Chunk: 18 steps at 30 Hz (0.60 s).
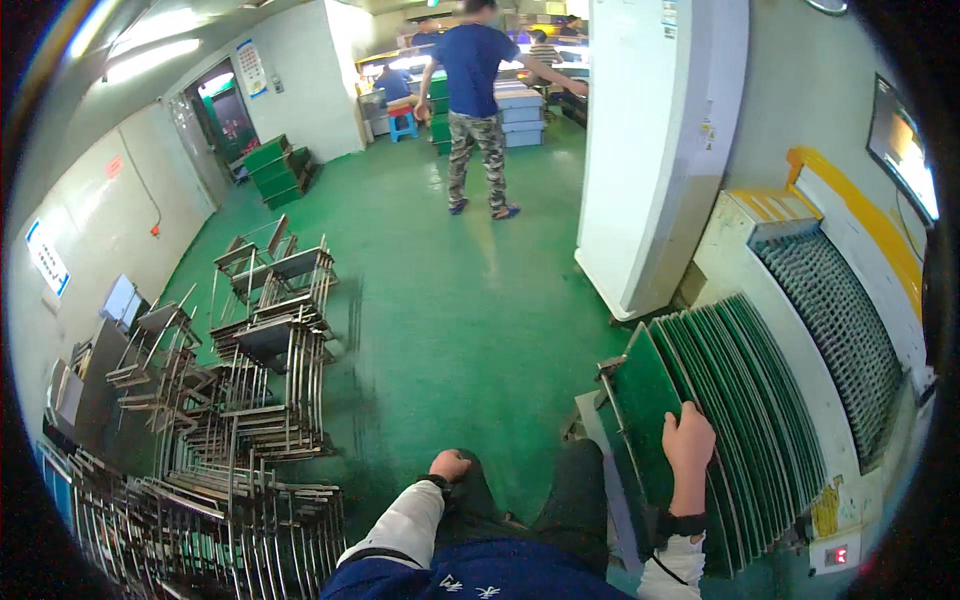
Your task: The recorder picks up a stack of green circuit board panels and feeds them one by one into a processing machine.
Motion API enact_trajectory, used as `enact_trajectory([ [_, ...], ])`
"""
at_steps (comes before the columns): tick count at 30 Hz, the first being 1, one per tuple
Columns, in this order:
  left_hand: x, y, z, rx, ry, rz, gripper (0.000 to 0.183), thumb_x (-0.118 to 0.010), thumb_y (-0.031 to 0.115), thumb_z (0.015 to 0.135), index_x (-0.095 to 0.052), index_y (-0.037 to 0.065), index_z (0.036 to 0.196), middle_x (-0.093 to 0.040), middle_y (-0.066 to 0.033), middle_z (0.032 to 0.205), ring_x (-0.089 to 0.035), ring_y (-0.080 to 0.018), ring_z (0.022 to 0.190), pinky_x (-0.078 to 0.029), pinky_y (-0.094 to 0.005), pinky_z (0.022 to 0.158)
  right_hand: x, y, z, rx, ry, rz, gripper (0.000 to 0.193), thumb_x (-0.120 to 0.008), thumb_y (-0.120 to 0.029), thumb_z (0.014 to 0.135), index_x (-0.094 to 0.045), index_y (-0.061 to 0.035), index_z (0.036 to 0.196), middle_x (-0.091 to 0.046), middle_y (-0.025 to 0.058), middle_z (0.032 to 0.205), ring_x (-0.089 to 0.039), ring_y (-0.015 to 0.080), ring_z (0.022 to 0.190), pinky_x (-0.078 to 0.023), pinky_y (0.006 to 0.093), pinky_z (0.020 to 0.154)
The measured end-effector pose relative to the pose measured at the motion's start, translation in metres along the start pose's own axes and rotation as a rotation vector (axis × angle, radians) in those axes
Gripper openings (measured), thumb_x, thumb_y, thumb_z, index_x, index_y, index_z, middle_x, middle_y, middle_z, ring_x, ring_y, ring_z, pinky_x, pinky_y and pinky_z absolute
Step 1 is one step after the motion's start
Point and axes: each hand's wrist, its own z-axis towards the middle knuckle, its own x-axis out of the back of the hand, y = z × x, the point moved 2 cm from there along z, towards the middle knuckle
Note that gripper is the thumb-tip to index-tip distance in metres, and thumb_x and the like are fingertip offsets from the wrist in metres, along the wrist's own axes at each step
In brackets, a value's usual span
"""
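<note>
My right hand (690,438) is at the near edges of a row of upright green boards (745,400), at my right. Its fingers are bent over one board's edge with the thumb on the near side. The large front board (642,385) faces me beside a metal rod. My left hand (450,466) rests closed on my left thigh, and nothing shows in it; its fingertips are partly hidden. Both wrists carry dark bands.
Metal racks (285,345) stand stacked at the left. A white cabinet (640,150) stands ahead right, beside a machine with a ridged grey panel (830,320). A person in camouflage trousers (475,150) stands ahead on the green floor. Green crates (275,170) lie at the far left.
</note>
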Motion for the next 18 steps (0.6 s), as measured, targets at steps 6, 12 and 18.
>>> enact_trajectory([
  [6,0.000,0.005,-0.001,0.004,-0.015,-0.020,0.033,-0.061,0.033,0.068,-0.066,0.004,0.082,-0.066,-0.0176,0.088,-0.063,-0.0323,0.087,-0.049,-0.0406,0.078,0.007,-0.003,-0.001,-0.045,-0.049,0.015,0.026,-0.062,-0.022,0.081,-0.052,0.0004,0.089,-0.060,0.0211,0.082,-0.059,0.0385,0.079,-0.046,0.0476,0.068],
  [12,0.001,-0.001,0.000,0.029,-0.035,-0.033,0.032,-0.061,0.033,0.068,-0.067,0.004,0.082,-0.066,-0.0175,0.089,-0.063,-0.0319,0.087,-0.049,-0.0404,0.078,0.007,-0.006,0.000,-0.032,-0.039,0.020,0.026,-0.062,-0.022,0.081,-0.052,0.0010,0.089,-0.060,0.0212,0.084,-0.060,0.0379,0.081,-0.047,0.0468,0.069],
  [18,0.003,0.009,-0.006,0.036,-0.045,-0.028,0.033,-0.061,0.032,0.068,-0.067,0.004,0.083,-0.066,-0.0181,0.090,-0.062,-0.0326,0.087,-0.049,-0.0408,0.079,-0.001,0.003,0.001,-0.004,0.002,-0.022,0.026,-0.062,-0.025,0.081,-0.051,-0.0019,0.087,-0.061,0.0193,0.077,-0.060,0.0372,0.074,-0.047,0.0464,0.064],
])
